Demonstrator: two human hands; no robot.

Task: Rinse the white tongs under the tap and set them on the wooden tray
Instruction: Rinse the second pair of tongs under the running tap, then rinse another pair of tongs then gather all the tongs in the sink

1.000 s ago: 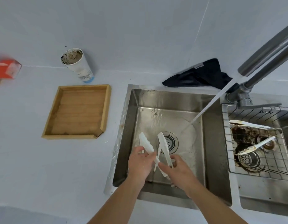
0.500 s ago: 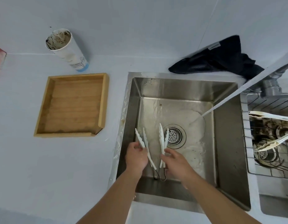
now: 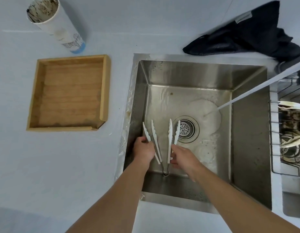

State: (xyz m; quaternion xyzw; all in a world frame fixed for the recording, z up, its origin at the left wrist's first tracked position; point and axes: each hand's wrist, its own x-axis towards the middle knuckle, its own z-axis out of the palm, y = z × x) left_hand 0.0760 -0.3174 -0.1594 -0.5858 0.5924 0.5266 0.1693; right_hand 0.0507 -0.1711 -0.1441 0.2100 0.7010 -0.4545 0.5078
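Note:
Over the steel sink (image 3: 250, 125) I hold two pairs of white tongs, tips pointing away from me. My left hand (image 3: 143, 149) grips the left pair (image 3: 154, 138) near its middle. My right hand (image 3: 183, 157) pinches the right pair (image 3: 170, 137), whose tips reach beside the drain (image 3: 186, 130). The metal hinge ends of both pairs meet low between my wrists. A stream of tap water (image 3: 257, 89) falls slantwise from the upper right and lands right of the drain, clear of the tongs. The wooden tray (image 3: 34, 98) lies bare on the counter to the left.
A dirty paper cup (image 3: 56, 26) stands behind the tray. A dark cloth (image 3: 243, 36) lies behind the sink. At the right edge a wire rack (image 3: 289, 165) over a second basin holds more soiled white tongs (image 3: 292, 105).
The two pairs of tongs were crossed near the water a second ago; now they are side by side, held apart, drawn left away from the stream. My view has tilted down and left.

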